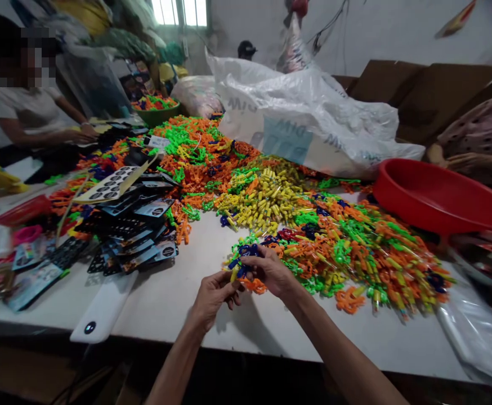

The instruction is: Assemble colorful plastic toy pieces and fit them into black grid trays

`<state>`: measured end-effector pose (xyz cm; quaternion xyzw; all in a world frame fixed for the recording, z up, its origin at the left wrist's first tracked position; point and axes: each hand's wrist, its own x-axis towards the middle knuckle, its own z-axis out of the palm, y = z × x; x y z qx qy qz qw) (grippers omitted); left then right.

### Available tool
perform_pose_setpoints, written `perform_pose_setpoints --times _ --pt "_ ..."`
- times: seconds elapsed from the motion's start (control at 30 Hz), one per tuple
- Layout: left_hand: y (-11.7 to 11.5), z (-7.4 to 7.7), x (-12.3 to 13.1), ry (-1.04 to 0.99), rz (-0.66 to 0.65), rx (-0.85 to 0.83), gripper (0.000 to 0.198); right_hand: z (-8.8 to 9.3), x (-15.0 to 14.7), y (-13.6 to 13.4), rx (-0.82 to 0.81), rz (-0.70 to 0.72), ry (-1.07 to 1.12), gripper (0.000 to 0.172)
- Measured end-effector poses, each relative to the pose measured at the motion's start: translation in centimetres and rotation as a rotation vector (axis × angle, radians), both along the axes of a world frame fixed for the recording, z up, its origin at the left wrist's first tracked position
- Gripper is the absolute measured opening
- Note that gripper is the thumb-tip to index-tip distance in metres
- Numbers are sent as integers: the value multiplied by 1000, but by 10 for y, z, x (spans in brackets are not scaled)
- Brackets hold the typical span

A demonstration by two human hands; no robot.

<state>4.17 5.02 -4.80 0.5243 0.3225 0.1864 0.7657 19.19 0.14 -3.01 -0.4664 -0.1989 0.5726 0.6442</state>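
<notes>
My left hand [214,295] is closed, its thumb and fingertips pinching a small yellow tube-like piece [234,274]. Close beside it, my right hand [274,271] grips a dark blue plastic toy figure [249,253] with thin limbs. The two pieces meet or overlap between my fingertips; whether they are joined I cannot tell. Just behind and below my hands lie green and orange toy figures [255,286]. A heap of short yellow tube-like pieces [267,197] spreads beyond them, and wrapped orange and green figures with yellow pieces [368,250] are piled to the right.
At left are stacked black printed packets [134,225] with a sticker sheet [113,184] on top, and a white flat device [104,309]. A red basin [444,197] stands at right, near clear plastic bags [478,332]. Large white sacks [305,118] rise behind. Co-workers sit at both sides.
</notes>
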Motion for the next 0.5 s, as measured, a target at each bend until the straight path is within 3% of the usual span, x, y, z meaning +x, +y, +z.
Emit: perform_pose_setpoints --times 0.37,0.5 --pt "-7 2 -3 9 -38 41 33 2 -2 -15 9 49 88 25" --pt "-18 17 -2 138 -80 197 26 3 -1 -21 -27 13 80 23"
